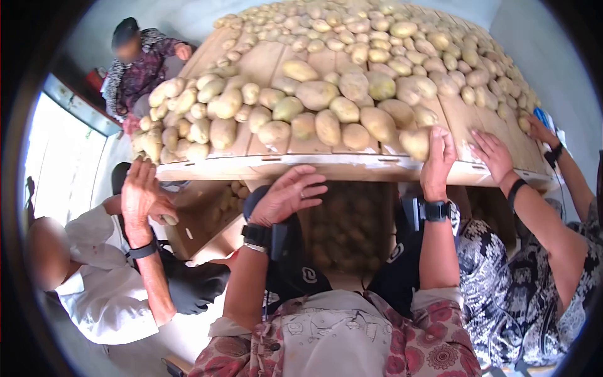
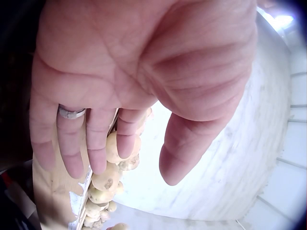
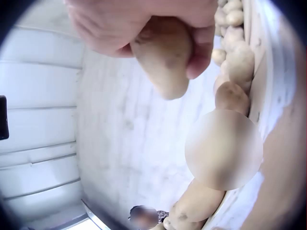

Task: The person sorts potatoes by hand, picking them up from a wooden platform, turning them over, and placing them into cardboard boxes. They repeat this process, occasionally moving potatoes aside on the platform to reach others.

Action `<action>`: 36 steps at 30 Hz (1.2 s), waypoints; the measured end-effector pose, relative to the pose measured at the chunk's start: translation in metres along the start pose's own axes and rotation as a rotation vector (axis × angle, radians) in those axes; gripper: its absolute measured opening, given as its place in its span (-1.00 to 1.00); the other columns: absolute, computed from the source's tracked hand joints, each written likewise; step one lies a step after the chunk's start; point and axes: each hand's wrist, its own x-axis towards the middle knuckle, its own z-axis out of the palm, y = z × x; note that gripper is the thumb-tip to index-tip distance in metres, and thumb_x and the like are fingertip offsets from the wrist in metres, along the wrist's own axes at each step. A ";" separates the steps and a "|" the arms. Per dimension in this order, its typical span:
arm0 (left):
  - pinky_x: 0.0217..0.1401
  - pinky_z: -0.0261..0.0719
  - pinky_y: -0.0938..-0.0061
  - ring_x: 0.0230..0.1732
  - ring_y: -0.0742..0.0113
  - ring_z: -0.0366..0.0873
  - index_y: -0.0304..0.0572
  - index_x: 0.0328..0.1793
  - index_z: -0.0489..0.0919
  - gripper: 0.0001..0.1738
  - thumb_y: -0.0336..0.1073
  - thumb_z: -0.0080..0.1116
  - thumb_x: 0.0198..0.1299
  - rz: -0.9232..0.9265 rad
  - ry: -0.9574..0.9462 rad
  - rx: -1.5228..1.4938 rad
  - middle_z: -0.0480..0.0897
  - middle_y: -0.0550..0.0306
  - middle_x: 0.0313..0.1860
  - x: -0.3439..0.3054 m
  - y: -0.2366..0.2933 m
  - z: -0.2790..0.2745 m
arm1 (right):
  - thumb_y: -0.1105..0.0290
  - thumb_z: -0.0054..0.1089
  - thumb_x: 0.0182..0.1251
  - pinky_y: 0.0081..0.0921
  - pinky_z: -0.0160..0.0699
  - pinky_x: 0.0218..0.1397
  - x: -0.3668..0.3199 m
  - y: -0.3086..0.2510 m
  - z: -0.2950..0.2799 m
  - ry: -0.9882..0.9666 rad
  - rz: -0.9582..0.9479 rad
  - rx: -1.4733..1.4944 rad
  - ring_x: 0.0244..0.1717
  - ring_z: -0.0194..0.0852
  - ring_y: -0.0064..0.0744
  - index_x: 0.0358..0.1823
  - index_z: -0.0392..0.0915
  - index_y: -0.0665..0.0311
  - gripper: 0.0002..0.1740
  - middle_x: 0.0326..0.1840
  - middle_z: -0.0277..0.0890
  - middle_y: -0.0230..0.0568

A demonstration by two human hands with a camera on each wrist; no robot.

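My right hand (image 1: 439,164) grips a potato (image 1: 414,144) at the front edge of the table. Up close in the right wrist view, that potato (image 3: 165,57) sticks out between thumb and fingers, its far end showing. Below the same edge, nearer the middle, my left hand (image 1: 287,196) holds nothing. Its fingers are spread and relaxed, and a ring (image 2: 71,113) shows on one of them in the left wrist view. Just past the edge lies a row of large potatoes (image 1: 328,127) on the wooden tabletop (image 1: 251,146).
Smaller potatoes (image 1: 352,25) cover the far part of the table. Beneath it, a dark box (image 1: 348,220) of potatoes stands before my knees, with a cardboard box (image 1: 201,229) left of it. People work at both sides; another person (image 1: 147,66) sits at the far left.
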 end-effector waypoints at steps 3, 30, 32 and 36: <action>0.25 0.42 0.19 0.26 0.11 0.40 -0.09 0.31 0.29 -0.52 -0.23 0.07 0.30 -0.018 0.013 0.004 0.41 -0.02 0.26 0.000 0.001 0.001 | 0.38 0.00 0.41 -0.70 0.32 -0.12 -0.029 -0.002 0.031 -0.164 0.230 0.140 -0.24 0.30 -0.71 -0.29 0.47 0.29 -0.85 -0.30 0.49 -0.42; -0.20 0.55 0.56 -0.34 0.47 0.53 -0.10 0.07 0.40 -0.51 0.15 -0.04 0.31 -0.192 -0.007 0.144 0.56 0.17 -0.25 0.003 -0.005 -0.024 | 0.35 -0.03 0.35 -0.34 0.37 0.07 -0.099 0.001 0.110 -0.762 -0.047 -0.267 -0.06 0.45 -0.04 -0.07 0.40 0.40 -0.74 -0.10 0.46 0.05; -0.25 0.51 0.58 -0.39 0.48 0.50 -0.09 0.00 0.43 -0.48 0.21 -0.14 0.32 -0.253 -0.116 0.210 0.55 0.20 -0.29 0.004 -0.004 -0.030 | 0.35 -0.03 0.33 -0.33 0.38 0.07 -0.106 0.000 0.113 -0.725 -0.204 -0.248 -0.05 0.44 -0.03 -0.09 0.42 0.39 -0.75 -0.09 0.45 0.03; -0.22 0.54 0.55 -0.35 0.45 0.52 -0.08 0.06 0.43 -0.46 0.23 -0.16 0.33 -0.285 0.044 0.065 0.57 0.18 -0.23 -0.002 -0.006 -0.021 | 0.40 -0.01 0.30 -0.31 0.39 0.07 -0.109 -0.011 0.120 -0.707 -0.283 -0.233 -0.05 0.45 -0.04 -0.10 0.43 0.39 -0.77 -0.10 0.46 0.03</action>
